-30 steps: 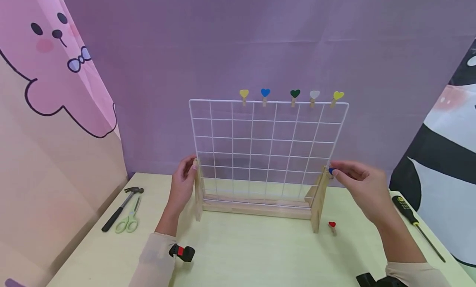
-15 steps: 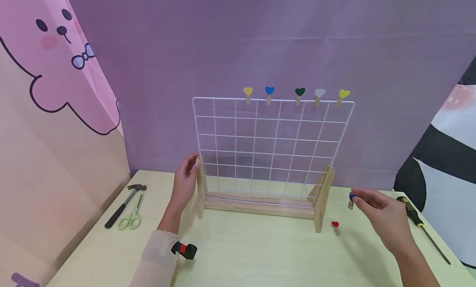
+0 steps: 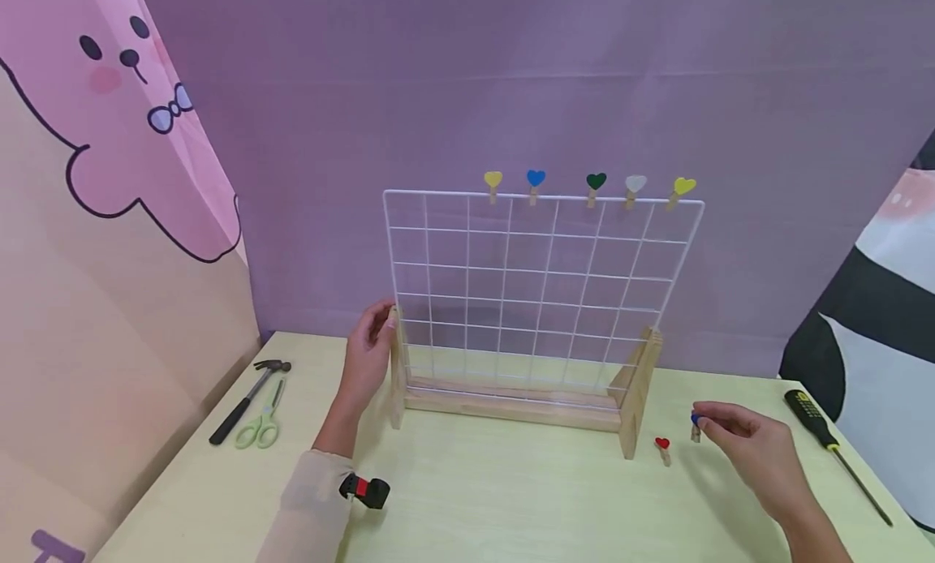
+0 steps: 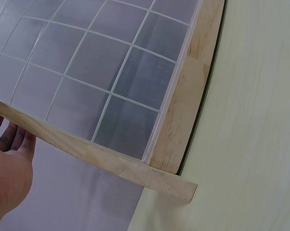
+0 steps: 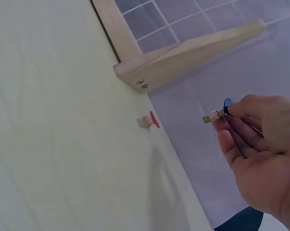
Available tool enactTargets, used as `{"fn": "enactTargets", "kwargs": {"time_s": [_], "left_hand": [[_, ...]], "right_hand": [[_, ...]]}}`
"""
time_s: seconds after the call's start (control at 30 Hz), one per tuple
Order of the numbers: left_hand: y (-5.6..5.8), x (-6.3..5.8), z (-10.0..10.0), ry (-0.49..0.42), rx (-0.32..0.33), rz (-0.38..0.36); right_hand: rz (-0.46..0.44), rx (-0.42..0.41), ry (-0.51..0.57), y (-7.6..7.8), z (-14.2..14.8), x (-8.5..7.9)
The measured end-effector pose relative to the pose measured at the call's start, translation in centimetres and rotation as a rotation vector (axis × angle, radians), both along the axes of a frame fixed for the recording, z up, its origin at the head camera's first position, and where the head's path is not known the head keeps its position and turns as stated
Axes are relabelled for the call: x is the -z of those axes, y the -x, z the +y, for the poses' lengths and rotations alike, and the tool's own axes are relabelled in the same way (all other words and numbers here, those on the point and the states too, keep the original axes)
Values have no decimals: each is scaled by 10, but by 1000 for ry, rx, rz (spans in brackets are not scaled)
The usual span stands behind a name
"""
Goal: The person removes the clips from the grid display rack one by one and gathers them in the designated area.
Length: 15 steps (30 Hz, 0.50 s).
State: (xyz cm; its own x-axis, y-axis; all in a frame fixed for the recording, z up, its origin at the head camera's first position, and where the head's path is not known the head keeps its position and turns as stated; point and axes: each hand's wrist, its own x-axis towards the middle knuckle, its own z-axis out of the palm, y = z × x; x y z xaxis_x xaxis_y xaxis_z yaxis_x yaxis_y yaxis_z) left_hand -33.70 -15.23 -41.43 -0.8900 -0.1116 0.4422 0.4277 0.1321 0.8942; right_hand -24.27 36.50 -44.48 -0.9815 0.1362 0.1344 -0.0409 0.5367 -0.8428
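My right hand (image 3: 756,457) pinches a small wooden clothespin (image 5: 213,116) by its dark blue heart, above the table to the right of the stand. Close by on the tabletop lies another clothespin with a red heart (image 3: 662,444). My left hand (image 3: 367,358) holds the top of the left side piece of a wooden stand (image 3: 511,409), thumb in front and fingers behind. In that stand a white wire grid (image 3: 539,267) leans upright. Several heart clothespins sit along its top bar: pale yellow (image 3: 493,179), blue (image 3: 536,178), dark green (image 3: 596,182), white (image 3: 635,184) and bright yellow (image 3: 683,186).
On the table's left side lie a claw hammer (image 3: 248,401) and pale green scissors (image 3: 260,425). A black and yellow screwdriver (image 3: 811,417) lies near the right edge. Purple cloth (image 3: 314,182) hangs behind the table (image 3: 497,498).
My right hand has moved away from the stand's right side, lower and to the right, bringing the blue-heart clothespin along. My left hand keeps its hold, and the head view has shifted slightly.
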Motion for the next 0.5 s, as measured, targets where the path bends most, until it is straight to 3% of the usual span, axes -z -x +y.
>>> {"fn": "enactTargets", "kwargs": {"time_s": [0.27, 0.5], "left_hand": [[3, 2, 2, 15, 8, 2], [0, 0, -1, 23, -10, 11]], "right_hand": [[-62, -48, -61, 4, 13, 26], [-136, -46, -64, 11, 20, 36]]}}
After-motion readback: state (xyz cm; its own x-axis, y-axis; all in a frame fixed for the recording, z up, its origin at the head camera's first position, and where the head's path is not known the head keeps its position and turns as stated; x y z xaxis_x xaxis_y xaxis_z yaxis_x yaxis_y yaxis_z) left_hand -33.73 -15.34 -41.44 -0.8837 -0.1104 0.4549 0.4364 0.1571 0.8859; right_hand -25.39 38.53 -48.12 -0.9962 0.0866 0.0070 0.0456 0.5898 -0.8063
